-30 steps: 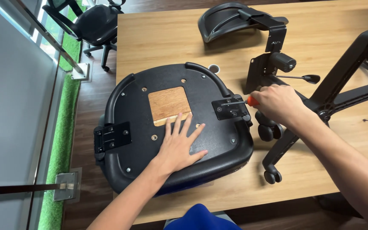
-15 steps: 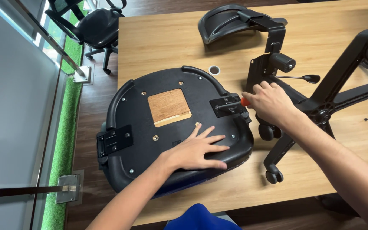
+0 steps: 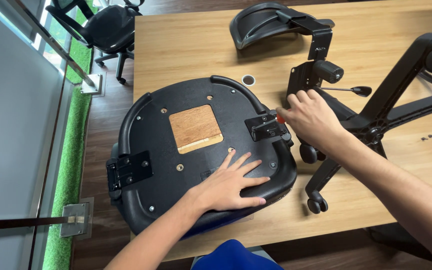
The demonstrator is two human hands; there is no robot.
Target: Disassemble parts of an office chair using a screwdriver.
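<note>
Table edge (image 3: 296, 235) under overhanging seat (image 3: 196, 155), left hand (image 3: 231, 185) flat.

Table: a big light wooden table (image 3: 186, 45) with a smooth top.
Seat: a black chair seat (image 3: 151, 135) lies upside down at the near left edge and hangs a bit over it.
Headrest: a curved black headrest (image 3: 266, 22) lies at the far side.
Wheel base: a black chair base with wheels (image 3: 386, 120) lies on the right.
Ring: a small white ring (image 3: 248, 80) lies just past the seat.
Small bits: tiny dark bits (image 3: 426, 137) lie near the right edge.
</note>
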